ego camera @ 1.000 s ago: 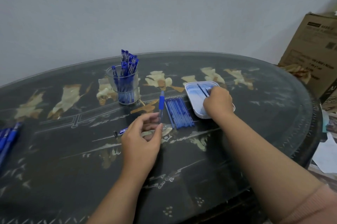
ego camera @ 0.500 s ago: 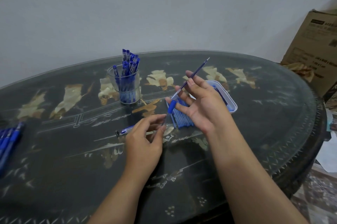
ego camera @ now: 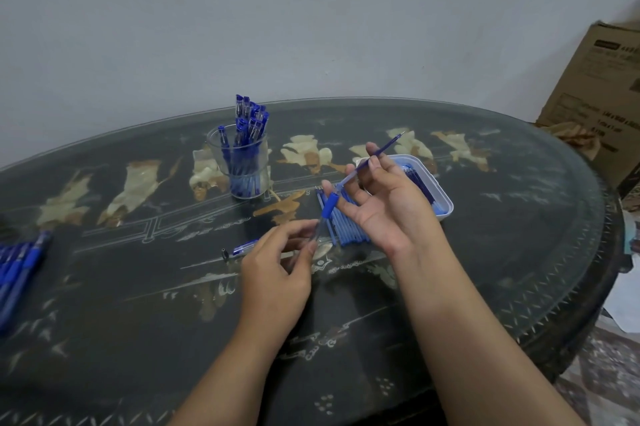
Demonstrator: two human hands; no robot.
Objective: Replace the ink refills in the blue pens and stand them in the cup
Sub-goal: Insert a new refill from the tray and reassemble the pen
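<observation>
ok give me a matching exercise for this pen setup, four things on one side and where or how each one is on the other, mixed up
Things:
1. cup
2. tray
3. refill
4. pen barrel

States:
a. pinched by the left hand
b. white, sits behind the right hand
c. upright, full of blue pens
d. pinched by the right hand, tip pointing up and away

Pairs: 1-c, 2-b, 3-d, 4-a

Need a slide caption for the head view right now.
Right hand guides a refill into the pen barrel the left hand pinches; blue pens stand in the cup.
</observation>
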